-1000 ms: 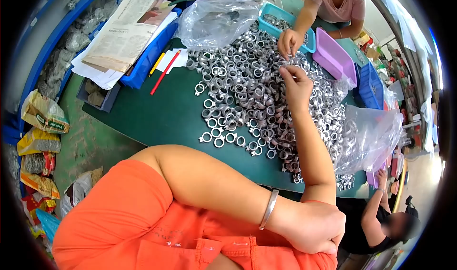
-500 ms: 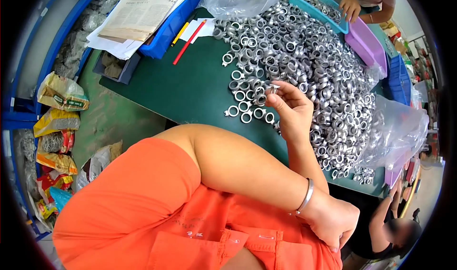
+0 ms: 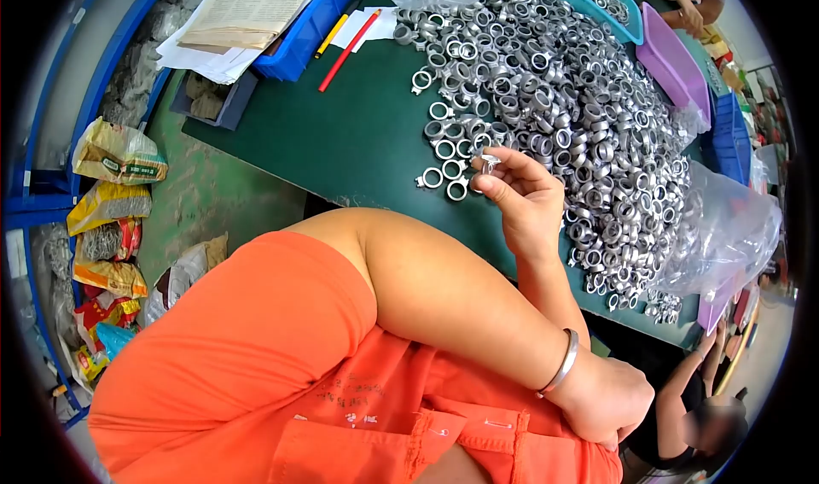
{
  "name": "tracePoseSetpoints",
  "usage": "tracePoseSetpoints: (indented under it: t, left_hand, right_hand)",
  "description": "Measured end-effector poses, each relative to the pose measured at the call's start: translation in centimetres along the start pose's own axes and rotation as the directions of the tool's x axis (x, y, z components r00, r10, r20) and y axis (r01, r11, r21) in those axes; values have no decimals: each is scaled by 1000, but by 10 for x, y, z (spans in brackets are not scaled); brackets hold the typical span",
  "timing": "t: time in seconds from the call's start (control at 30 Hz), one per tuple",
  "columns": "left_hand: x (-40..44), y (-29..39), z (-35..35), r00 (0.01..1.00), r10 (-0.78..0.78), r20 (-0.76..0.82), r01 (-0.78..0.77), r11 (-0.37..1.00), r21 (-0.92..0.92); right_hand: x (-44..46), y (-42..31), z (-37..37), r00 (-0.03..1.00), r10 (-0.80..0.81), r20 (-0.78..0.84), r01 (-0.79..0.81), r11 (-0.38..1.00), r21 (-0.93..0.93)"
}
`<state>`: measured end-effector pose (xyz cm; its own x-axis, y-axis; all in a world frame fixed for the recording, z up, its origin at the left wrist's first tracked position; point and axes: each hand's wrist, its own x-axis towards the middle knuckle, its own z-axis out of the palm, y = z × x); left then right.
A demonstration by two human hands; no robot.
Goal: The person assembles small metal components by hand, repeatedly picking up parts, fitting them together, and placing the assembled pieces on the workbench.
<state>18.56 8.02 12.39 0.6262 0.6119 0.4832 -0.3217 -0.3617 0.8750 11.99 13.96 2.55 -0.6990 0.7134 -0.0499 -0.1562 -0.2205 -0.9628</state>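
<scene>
Left on the table (image 3: pixel 299 142): newspaper (image 3: pixel 247 10) over white sheets (image 3: pixel 198 61), against blue bin (image 3: pixel 311 32). Red pen (image 3: pixel 350 50), yellow pen (image 3: pixel 332 36) just right of it (red one longer). Grey box (image 3: pixel 243 104) near the left edge. Stuffed bags (image 3: pixel 115 151) farther left.

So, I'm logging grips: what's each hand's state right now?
Left hand: curled closed; contents, if any, hidden.
Right hand: pinching a small metal piece between thumb and fingers.

I have bare surface on the table (image 3: pixel 341 130) along its near-left edge. Rightward, the heaped rings (image 3: pixel 554 100) block me; the plastic bag (image 3: pixel 725 232) crowds the right edge, the blue bin (image 3: pixel 300 47) the far-left side.
</scene>
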Motion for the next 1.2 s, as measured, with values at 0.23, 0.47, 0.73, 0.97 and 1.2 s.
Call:
tracePoseSetpoints:
  t: [0.23, 0.47, 0.73, 0.97, 1.2]
  left_hand:
    - [8, -2, -2, 996, 1, 87, -3, 999, 32]
    - [9, 3, -6, 994, -43, 103, 33, 995, 95]
    - [-4, 0, -6, 995, -97, 5, 92, 950, 298]
    - [6, -5, 3, 995, 78, 67, -79, 997, 15]
    - [4, -2, -3, 976, 131, 175, -112, 987, -114]
  right_hand:
    - [-2, 4, -1, 997, 74, 9, -74, 996, 39]
    - [-2, 2, 0, 997, 69, 27, -70, 997, 41]
    - [-4, 4, 0, 999, 33, 17, -33, 999, 2]
    - [-6, 4, -2, 998, -6, 65, 9, 999, -49]
    - [-6, 6, 2, 999, 3, 41, -3, 1000, -4]
